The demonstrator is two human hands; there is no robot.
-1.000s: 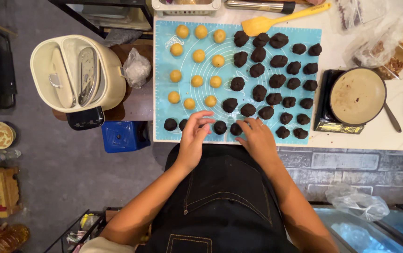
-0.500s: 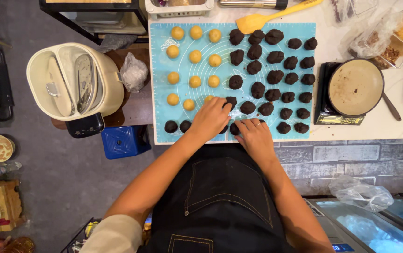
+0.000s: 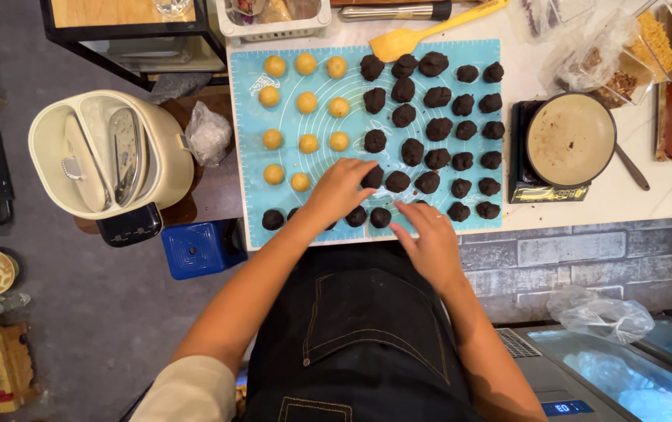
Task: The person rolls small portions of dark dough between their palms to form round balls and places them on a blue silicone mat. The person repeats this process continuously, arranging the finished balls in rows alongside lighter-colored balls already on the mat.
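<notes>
The left hand (image 3: 341,186) is pinching a soft dark dough ball (image 3: 373,177) on the blue mat (image 3: 250,187); the right hand (image 3: 430,234) is resting open, empty. Likely squashy, so gripping its sides gently seems best.

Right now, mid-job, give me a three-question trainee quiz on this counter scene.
1. True or false: the yellow spatula lies at the far edge of the blue mat.
2. Which dough balls does the left hand touch: A dark, B yellow?
3. What sits right of the mat?

Key: 1 true. 2 A, a dark dough ball; the right hand rests near the mat's front edge. 3 a round pan on a black base.
</notes>
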